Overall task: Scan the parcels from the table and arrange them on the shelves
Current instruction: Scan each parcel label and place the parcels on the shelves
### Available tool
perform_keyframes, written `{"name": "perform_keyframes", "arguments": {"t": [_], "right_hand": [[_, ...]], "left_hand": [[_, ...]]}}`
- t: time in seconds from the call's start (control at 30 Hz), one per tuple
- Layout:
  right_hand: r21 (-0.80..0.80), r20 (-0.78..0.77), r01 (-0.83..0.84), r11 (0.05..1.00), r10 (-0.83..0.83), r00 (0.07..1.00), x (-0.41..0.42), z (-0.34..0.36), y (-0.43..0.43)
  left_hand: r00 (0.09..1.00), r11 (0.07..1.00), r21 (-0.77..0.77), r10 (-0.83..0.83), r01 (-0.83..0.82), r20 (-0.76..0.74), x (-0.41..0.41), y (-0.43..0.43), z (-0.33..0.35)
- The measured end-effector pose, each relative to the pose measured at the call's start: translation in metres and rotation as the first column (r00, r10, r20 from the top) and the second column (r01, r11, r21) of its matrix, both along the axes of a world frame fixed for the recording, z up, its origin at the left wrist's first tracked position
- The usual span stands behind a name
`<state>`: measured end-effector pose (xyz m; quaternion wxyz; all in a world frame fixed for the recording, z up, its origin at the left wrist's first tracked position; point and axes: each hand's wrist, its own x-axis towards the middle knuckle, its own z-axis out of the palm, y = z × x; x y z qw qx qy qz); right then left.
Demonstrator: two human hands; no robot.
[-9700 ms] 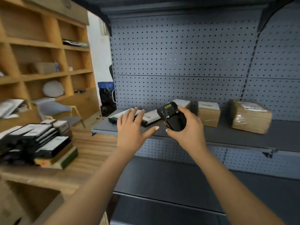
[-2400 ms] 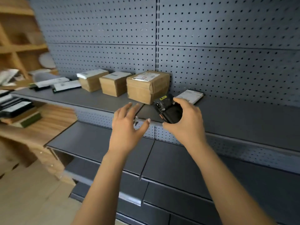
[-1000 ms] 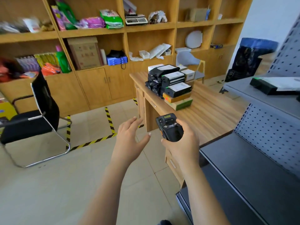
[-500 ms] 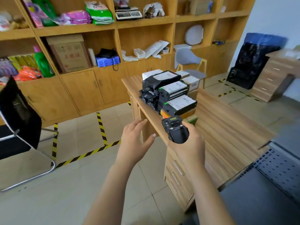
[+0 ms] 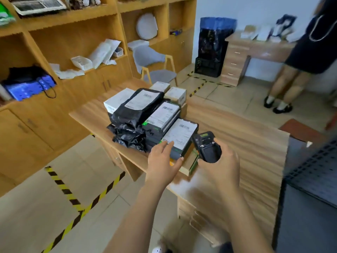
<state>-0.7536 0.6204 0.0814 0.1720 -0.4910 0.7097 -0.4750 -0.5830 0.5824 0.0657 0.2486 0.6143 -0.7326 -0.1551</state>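
Your left hand (image 5: 162, 157), fingers straight and holding nothing, is the nearer one. Its fingertips lie at the near-left corner of the black labelled parcel (image 5: 179, 136), which tops the front of the stack on the surface (image 5: 237, 139). The parcel's long axis runs away from you. Your right hand (image 5: 223, 162) grips the handheld scanner (image 5: 207, 148) just to the parcel's right.

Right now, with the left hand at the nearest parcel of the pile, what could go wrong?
The right hand holds the scanner, so the open left hand must lift the flat labelled parcel alone; it may slip. That parcel lies near the table edge; a pull could drag the boxes under it off. The black bag parcel on top might slide.
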Motion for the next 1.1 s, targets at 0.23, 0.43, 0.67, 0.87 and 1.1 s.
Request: {"name": "perform_keyframes", "arguments": {"t": [0.23, 0.43, 0.67, 0.87, 1.1], "right_hand": [[0.157, -0.057, 0.123, 0.980, -0.115, 0.992, 0.003, -0.028, -0.018], [0.199, -0.071, 0.153, 0.968, -0.142, 0.987, -0.008, -0.039, -0.023], [0.209, -0.075, 0.138, 0.968, -0.125, 0.989, -0.022, -0.040, -0.026], [0.210, -0.077, 0.120, 0.970, -0.106, 0.991, -0.033, -0.035, -0.029], [0.247, -0.134, 0.076, 0.966, -0.043, 0.990, -0.046, -0.028, -0.029]], "left_hand": [[0.977, 0.981, 0.152, -0.141, 0.117, 0.158, -0.004, -0.051, -0.044], [0.960, 0.967, 0.246, -0.125, 0.062, 0.250, -0.018, -0.049, -0.063], [0.985, 0.978, 0.210, -0.030, -0.007, 0.172, -0.030, -0.042, -0.059], [0.983, 0.945, 0.275, 0.158, -0.179, 0.097, -0.035, -0.058, -0.057], [0.990, 0.964, 0.224, 0.136, -0.142, 0.043, -0.049, -0.048, -0.053]]}}
